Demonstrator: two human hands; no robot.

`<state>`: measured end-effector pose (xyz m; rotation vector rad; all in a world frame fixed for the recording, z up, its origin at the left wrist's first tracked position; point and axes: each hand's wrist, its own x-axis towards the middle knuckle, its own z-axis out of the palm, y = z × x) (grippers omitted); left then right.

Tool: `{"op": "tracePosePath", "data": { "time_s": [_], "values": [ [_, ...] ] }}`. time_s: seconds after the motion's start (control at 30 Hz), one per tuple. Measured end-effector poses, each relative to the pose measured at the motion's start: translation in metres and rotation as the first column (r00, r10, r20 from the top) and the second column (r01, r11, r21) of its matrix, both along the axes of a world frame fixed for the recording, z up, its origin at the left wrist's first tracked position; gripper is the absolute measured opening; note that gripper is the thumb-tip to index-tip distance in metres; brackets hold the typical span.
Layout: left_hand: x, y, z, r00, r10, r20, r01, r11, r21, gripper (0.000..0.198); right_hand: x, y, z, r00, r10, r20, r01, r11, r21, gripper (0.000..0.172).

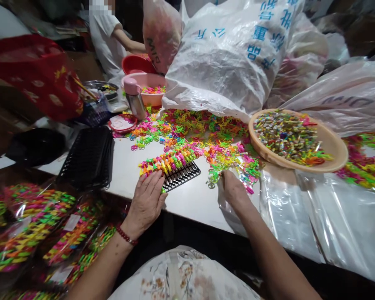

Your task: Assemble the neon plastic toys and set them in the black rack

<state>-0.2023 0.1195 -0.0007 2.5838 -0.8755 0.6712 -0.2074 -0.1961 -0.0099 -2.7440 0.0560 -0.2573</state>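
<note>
A black slotted plastic rack [184,175] lies on the white table, its far part filled with rows of small bright plastic pieces [168,162]. My left hand [148,196] rests at the rack's near left end, fingers stretched over its edge and thumb apart. A bit of green shows by that thumb. To the right, my right hand [233,187] is closed at the near edge of a loose heap of similar colourful pieces [228,156]. Its fingertips point away from me, so whatever they pinch is hidden.
Stacked black racks [86,158] lie at left. A peach basin [337,154] of small mixed parts stands at right, beyond clear plastic bags [287,208]. A large white sack [218,71] backs the heap, near a pink-lidded flask [134,100]. Another person [106,41] is at the back left.
</note>
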Motion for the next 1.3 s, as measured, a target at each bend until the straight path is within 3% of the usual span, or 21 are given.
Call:
{"op": "tracePosePath", "data": {
  "time_s": [0.13, 0.3, 0.43, 0.57, 0.77, 0.87, 1.13, 1.3],
  "values": [
    [0.000, 0.000, 0.001, 1.000, -0.009, -0.016, 0.009, 1.000, -0.001, 0.049, 0.007, 0.040, 0.004, 0.989, 0.140, 0.043, -0.146, 0.934, 0.325, 0.015],
    [0.001, 0.001, 0.002, 0.999, -0.015, -0.048, 0.015, 1.000, 0.008, 0.051, 0.019, 0.088, 0.006, 0.949, 0.310, 0.063, -0.302, 0.829, 0.470, 0.013],
    [0.000, 0.003, 0.001, 0.997, -0.032, -0.071, 0.032, 0.999, -0.005, 0.060, 0.026, 0.114, 0.000, 0.938, 0.341, 0.057, -0.312, 0.765, 0.564, 0.014],
    [-0.001, 0.004, 0.001, 0.995, -0.038, -0.089, 0.033, 0.998, -0.052, 0.069, 0.028, 0.129, -0.006, 0.936, 0.348, 0.049, -0.310, 0.752, 0.581, 0.018],
    [0.001, 0.005, 0.001, 0.993, -0.060, -0.099, 0.049, 0.993, -0.111, 0.068, 0.029, 0.137, -0.007, 0.911, 0.391, 0.127, -0.372, 0.650, 0.662, 0.017],
    [0.001, 0.006, 0.000, 0.991, -0.077, -0.113, 0.062, 0.990, -0.128, 0.068, 0.031, 0.141, -0.008, 0.897, 0.434, 0.086, -0.372, 0.634, 0.678, 0.016],
    [0.001, 0.007, 0.003, 0.984, -0.103, -0.147, 0.082, 0.986, -0.145, 0.066, 0.042, 0.145, -0.019, 0.798, 0.594, 0.101, -0.551, 0.652, 0.520, 0.012],
    [0.001, 0.007, 0.009, 0.977, -0.098, -0.187, 0.083, 0.993, -0.088, 0.069, 0.055, 0.140, -0.011, 0.712, 0.701, 0.032, -0.640, 0.631, 0.439, 0.019]
  ]
}}
